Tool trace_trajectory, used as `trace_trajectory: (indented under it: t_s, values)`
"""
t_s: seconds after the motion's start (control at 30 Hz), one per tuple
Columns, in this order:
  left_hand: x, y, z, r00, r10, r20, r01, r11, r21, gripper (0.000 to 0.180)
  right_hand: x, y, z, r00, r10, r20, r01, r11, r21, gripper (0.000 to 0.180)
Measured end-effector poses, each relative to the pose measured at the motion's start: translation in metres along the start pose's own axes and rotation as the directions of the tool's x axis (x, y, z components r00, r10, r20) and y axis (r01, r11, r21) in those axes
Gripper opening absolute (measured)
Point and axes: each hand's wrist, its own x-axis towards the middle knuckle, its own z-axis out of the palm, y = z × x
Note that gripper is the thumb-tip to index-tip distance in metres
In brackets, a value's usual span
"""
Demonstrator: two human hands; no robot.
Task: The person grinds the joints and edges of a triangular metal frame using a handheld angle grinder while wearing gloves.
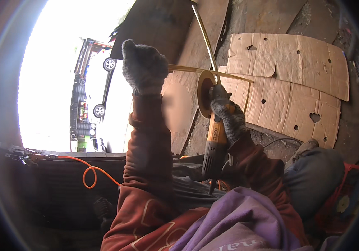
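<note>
My left hand, in a grey knit glove, is closed in a fist around the left end of a thin gold-coloured metal bar. My gloved right hand grips an angle grinder with a yellow-orange and black body, near its head. The grinder's round disc faces left, beside the place where the bar crosses a second, longer metal bar. From the view I cannot tell whether the disc touches the metal or spins. A thin length of metal also runs down from the bar's right end.
Flattened cardboard sheets with holes lie on the ground at right. An orange hose curls at lower left. My bent knee is at right, by a red plastic item. A white vehicle stands outside in bright light.
</note>
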Motion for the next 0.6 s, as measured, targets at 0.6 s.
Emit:
trace_trajectory:
  t_s: [0.6]
  values:
    - [0.124, -0.007, 0.021, 0.936, -0.115, -0.333, 0.19, 0.96, 0.204, 0.039, -0.004, -0.018, 0.0, 0.961, -0.267, 0.065, 0.263, 0.962, 0.071, 0.044]
